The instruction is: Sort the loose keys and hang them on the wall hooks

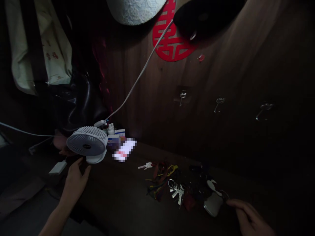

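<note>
Dark shelf [115, 186] lying below wood panel [147, 95]. Fan [87, 144] standing at left; your left hand [76, 177] hovering beside its base, thumb and fingers apart. Your right hand [248, 213] hovering by grey tag [213, 204], right of keys [179, 194]; whether gripping, cannot tell.

A dim wooden wall [137, 111] in front of me, with bags hanging to my left.
Up high I see a red paper cut-out [172, 47], partly covered by a black item [206, 18] too dark for me to identify; a whitish, textured thing [136, 9] is cut off by my view's top edge. Lower down, three metal hooks [219, 101] make a row. A pale cable [145, 70] slants down leftward across the wood. At my left, a cream bag [57, 59] hangs above a shiny black bag [81, 101]. A small white bottle [111, 128] stands by some little boxes [114, 141], beside a bright, pixelated rectangle [126, 149].
</note>
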A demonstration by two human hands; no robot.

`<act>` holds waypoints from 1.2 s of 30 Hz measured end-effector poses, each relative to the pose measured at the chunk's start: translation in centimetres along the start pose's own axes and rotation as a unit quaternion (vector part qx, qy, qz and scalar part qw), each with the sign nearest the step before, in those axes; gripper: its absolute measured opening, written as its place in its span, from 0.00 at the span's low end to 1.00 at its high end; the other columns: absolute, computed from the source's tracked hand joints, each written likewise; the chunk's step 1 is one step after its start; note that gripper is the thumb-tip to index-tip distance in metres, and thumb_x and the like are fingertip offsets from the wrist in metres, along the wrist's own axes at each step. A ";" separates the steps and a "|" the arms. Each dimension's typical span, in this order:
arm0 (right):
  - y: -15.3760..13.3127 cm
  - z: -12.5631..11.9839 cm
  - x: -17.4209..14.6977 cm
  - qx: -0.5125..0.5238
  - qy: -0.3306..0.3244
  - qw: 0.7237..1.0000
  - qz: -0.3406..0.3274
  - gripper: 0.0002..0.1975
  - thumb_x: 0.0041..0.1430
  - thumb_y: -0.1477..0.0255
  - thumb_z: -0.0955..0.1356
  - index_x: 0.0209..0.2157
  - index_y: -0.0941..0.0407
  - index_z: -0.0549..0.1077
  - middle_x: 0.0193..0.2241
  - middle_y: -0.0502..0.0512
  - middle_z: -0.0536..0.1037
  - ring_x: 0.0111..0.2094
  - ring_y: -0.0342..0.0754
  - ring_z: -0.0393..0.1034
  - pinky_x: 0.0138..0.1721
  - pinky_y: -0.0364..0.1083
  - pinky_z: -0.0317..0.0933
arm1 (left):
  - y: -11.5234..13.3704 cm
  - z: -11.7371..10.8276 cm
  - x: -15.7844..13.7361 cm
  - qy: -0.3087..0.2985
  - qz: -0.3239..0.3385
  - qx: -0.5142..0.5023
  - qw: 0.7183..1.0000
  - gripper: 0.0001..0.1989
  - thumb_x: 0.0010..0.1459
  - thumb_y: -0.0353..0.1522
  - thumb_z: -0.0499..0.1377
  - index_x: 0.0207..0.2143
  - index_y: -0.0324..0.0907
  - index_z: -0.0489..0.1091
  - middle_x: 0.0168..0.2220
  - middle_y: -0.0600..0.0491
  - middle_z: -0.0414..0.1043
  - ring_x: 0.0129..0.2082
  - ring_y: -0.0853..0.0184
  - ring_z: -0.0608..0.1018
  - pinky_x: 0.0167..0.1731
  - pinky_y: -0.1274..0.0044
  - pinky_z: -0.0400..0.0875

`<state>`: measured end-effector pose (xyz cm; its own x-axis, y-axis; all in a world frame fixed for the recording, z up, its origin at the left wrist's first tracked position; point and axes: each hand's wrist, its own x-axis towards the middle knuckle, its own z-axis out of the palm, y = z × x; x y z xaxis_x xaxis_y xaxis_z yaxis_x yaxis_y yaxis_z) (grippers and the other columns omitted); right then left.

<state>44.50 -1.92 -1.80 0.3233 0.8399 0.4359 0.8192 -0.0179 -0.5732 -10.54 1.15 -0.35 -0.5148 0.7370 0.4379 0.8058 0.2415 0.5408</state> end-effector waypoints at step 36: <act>-2.6 -0.5 -0.6 0.138 0.060 0.989 0.000 0.12 0.55 0.63 0.62 0.31 0.54 0.73 0.33 0.55 0.76 0.37 0.50 0.70 0.37 0.46 0.64 | 12.0 3.7 -4.0 -0.174 0.246 -0.121 0.946 0.20 0.54 0.44 0.51 0.44 0.42 0.64 0.43 0.45 0.73 0.41 0.55 0.77 0.38 0.68 0.71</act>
<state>42.45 -2.70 -0.23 0.3911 0.7689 0.5057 0.6643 0.1445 -0.7334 2.24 3.48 1.71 0.0671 0.8962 0.4385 0.8108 -0.3051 0.4996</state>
